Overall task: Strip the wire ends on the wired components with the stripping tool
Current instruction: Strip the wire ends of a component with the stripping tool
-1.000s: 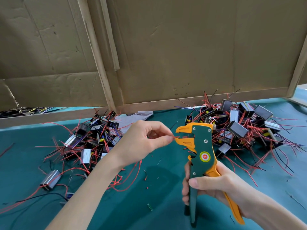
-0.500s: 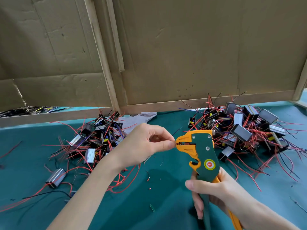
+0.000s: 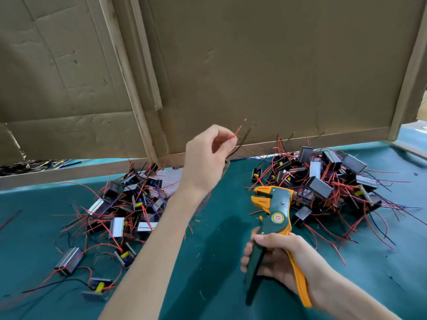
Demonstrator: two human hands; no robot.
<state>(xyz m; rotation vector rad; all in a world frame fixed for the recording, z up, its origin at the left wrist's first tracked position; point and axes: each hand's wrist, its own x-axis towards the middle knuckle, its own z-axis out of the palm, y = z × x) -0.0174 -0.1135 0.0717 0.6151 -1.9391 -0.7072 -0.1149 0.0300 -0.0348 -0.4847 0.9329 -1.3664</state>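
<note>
My left hand (image 3: 208,158) is raised above the table and pinches a thin red wire (image 3: 238,130) between thumb and forefinger; the wire end sticks up to the right, and a black wire trails below the hand. The component on these wires is hidden by the hand. My right hand (image 3: 277,257) grips the handles of the green and orange stripping tool (image 3: 275,211), held upright with its orange jaws pointing left and nothing in them. The wire is well above and left of the jaws.
A pile of wired components (image 3: 124,209) lies at the left on the green table cover (image 3: 219,262), a second pile (image 3: 328,181) at the right. Cardboard panels (image 3: 277,65) with wooden strips wall off the back. Small wire scraps dot the cover.
My left hand has pulled the red wire out of the tool's jaws and lifted it up. The tool has dropped lower and to the right in my right hand.
</note>
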